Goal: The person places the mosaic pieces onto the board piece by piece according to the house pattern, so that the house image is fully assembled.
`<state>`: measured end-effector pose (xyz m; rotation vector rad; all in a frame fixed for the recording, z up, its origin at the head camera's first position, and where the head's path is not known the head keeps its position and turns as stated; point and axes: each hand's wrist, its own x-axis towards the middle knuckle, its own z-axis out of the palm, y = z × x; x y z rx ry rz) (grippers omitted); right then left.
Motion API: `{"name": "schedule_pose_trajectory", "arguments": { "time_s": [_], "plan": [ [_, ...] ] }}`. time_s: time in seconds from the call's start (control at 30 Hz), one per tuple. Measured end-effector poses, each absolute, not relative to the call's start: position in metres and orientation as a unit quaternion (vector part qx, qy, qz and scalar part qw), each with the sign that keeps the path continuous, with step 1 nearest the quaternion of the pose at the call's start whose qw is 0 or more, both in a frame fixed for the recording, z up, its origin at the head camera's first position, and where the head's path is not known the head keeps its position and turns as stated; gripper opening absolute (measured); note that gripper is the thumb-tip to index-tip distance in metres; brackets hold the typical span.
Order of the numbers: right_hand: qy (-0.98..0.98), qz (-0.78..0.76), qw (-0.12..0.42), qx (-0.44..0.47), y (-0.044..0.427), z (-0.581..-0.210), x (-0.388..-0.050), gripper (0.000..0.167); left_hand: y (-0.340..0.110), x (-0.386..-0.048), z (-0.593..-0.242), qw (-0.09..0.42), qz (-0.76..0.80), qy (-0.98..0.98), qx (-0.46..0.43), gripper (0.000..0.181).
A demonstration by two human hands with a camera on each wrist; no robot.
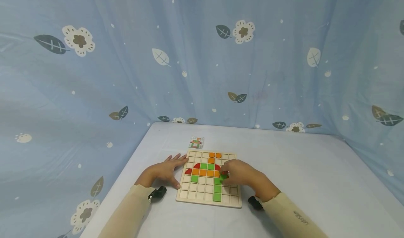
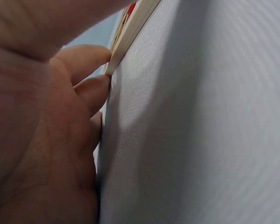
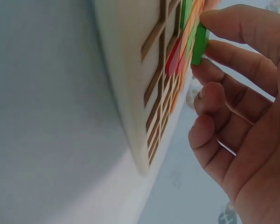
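A wooden grid board (image 1: 200, 196) lies on the table with orange, green and red tiles set in its cells. My right hand (image 1: 242, 172) is over its right half, pinching a green tile (image 3: 199, 45) between thumb and fingertips. In the right wrist view that tile is tilted just off the board's surface, with a red tile (image 3: 173, 59) behind it. At the board's left edge rests my left hand (image 1: 165, 170), fingers spread and nearly straight. The left wrist view shows its fingertips touching the board's side (image 2: 126, 44).
A small printed card (image 1: 196, 142) with a coloured grid pattern lies beyond the board's far left corner. White cloth covers the table (image 1: 293, 168). A blue patterned curtain (image 1: 202, 90) hangs behind and at the sides.
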<state>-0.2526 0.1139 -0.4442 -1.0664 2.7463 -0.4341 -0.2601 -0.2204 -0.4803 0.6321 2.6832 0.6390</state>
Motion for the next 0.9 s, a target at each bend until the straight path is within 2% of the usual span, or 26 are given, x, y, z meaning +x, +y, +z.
{"name": "schedule_pose_trajectory", "arguments": {
  "time_s": [0.47, 0.9],
  "plan": [
    [0.900, -0.122, 0.053, -0.415, 0.081, -0.444, -0.245, 0.021, -0.221, -0.262, -0.481, 0.158, 0.220, 0.935, 0.227, 0.119],
    [0.899, -0.120, 0.080, -0.413, 0.049, -0.444, -0.235, 0.025, -0.222, -0.263, -0.481, 0.164, 0.209, 0.935, 0.234, 0.119]
  ]
}}
